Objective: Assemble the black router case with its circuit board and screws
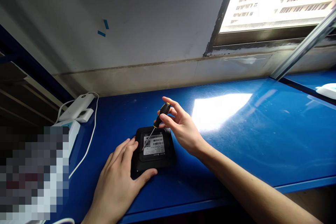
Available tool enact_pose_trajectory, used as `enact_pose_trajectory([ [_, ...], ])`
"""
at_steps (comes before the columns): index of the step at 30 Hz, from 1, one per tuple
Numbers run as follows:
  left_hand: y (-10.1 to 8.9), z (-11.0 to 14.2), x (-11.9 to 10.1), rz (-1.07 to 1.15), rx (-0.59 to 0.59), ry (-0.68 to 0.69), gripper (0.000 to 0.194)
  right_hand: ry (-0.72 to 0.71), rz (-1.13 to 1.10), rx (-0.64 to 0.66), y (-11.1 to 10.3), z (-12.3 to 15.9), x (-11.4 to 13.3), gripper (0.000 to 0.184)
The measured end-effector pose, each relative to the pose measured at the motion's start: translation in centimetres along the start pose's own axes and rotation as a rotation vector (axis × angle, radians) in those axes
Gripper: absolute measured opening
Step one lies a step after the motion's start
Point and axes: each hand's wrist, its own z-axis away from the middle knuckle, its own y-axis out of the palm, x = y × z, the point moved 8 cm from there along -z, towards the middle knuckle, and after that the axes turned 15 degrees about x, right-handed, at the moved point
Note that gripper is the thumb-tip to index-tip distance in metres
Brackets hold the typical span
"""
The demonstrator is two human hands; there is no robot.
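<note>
Box (155,148) between hands (118,175) (185,131), screwdriver (162,112) in right.

"Can you read the label (154,144) on the black box (157,164)?"

"No, the print is too small on my feed. The screwdriver (162,114) crosses it, and I can't tell whether its tip touches."

"And the hands?"

"The right hand (185,127) has some fingers partly hidden behind the handle. The left hand (119,173) covers the box's near left corner from me. Both forearms run off the bottom edge."

"What's at lower left?"

"Coarse blocks (28,178) blur that patch; I can't tell what lies under them."

"Other edges?"

"I see the window (275,1) cut by the top, a white gadget (329,90) by the right."
</note>
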Motion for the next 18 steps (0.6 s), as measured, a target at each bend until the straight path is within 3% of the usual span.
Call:
enact_pose_trajectory([
  [3, 0.0, 0.0, 0.1, 0.016, 0.004, -0.005, 0.065, 0.011, -0.060, -0.023, -0.2, 0.0, 0.0, 0.057],
  [6, 0.1, 0.0, 0.2, 0.027, 0.020, -0.023, 0.067, -0.054, 0.008, -0.166, -2.1, 0.3, 1.3, 0.054],
  [10, 0.4, 0.0, 0.5, 0.041, 0.053, -0.057, 0.071, -0.036, 0.451, -0.399, -5.6, 1.0, 3.4, 0.049],
  [12, 0.4, 0.0, 0.6, 0.048, 0.054, -0.060, 0.071, 0.079, 0.748, -0.380, -6.0, 0.7, 3.2, 0.044],
  [15, 0.4, 0.0, 0.6, 0.055, 0.041, -0.050, 0.071, 0.299, 1.155, -0.226, -5.0, 0.3, 1.3, 0.040],
  [18, 0.3, 0.0, 0.5, 0.058, 0.028, -0.039, 0.070, 0.413, 1.389, -0.115, -3.7, 0.2, 0.0, 0.037],
])
